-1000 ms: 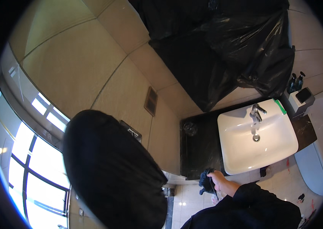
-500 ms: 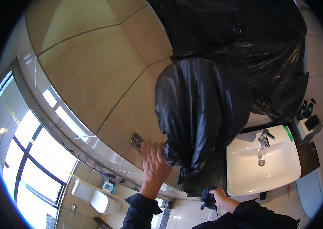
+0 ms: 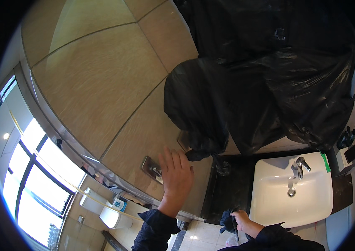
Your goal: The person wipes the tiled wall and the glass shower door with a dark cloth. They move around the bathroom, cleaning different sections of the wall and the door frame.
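Observation:
My left hand (image 3: 176, 178) is raised by the beige tiled wall, fingers stretched upward and holding nothing. Its fingers are beside a metal-rimmed wall plate (image 3: 152, 169) and just below the loose lower end of a big black plastic sheet (image 3: 244, 96). That sheet hangs over the area above the counter and drapes down in folds. Low by the counter's front edge, my right hand (image 3: 243, 221) is closed on a crumpled black cloth (image 3: 228, 222). Whether it is fabric or thin plastic is hard to make out.
A white washbasin (image 3: 294, 205) with a chrome tap (image 3: 301, 165) is set in the dark counter (image 3: 229, 188). Soap bottles (image 3: 348, 136) and a tissue box (image 3: 349, 157) stand to its right. A toilet (image 3: 114, 217) and bright windows (image 3: 35, 171) show at the lower left.
The bulging part of the black sheet has drawn up and flattened, baring more counter and wall. My left hand has shifted slightly right and is apart from it. The right hand keeps its hold.

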Tool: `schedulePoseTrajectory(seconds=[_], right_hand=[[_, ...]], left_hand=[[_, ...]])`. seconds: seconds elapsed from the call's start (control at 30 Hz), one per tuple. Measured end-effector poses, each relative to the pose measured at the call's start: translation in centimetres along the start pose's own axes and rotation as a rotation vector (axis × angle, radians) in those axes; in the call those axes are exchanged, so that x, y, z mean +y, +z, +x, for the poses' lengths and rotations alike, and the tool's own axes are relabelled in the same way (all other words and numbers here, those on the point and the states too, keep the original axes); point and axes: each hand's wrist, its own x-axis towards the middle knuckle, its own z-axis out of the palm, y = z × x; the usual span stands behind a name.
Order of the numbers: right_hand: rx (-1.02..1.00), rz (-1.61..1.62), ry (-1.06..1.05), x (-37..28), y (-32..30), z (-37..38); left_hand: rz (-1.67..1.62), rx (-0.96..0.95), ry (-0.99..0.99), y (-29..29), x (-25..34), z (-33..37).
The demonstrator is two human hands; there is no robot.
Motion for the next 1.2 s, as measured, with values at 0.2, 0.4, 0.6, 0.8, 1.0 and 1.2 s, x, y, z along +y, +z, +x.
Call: schedulePoseTrajectory(seconds=[0.2, 0.4, 0.6, 0.8, 1.0, 1.2], right_hand=[[-0.13, 0.006, -0.046, 0.8, -1.0, 4.6], [-0.163, -0.02, -0.072, -0.6, 0.2, 3.8], [-0.226, -0.025, -0.093, -1.7, 1.0, 3.1], [-0.238, -0.046, -0.052, -2.2, 0.9, 3.5], [-0.31, -0.036, -0.05, -1.9, 0.9, 4.9], [-0.448, -0.096, -0.192, -3.5, 3.4, 2.1]], left_hand=[[0.158, -0.101, -0.036, 0.5, 0.3, 1.6], [0.217, -0.145, -0.07, 1.0, 0.3, 2.8], [0.271, -0.204, -0.116, 1.6, 0.1, 3.7], [0.277, -0.205, -0.141, 1.9, 0.2, 3.7], [0.334, -0.199, -0.14, 2.1, 0.4, 4.3], [0.498, -0.185, -0.18, 4.8, 0.2, 4.8]])
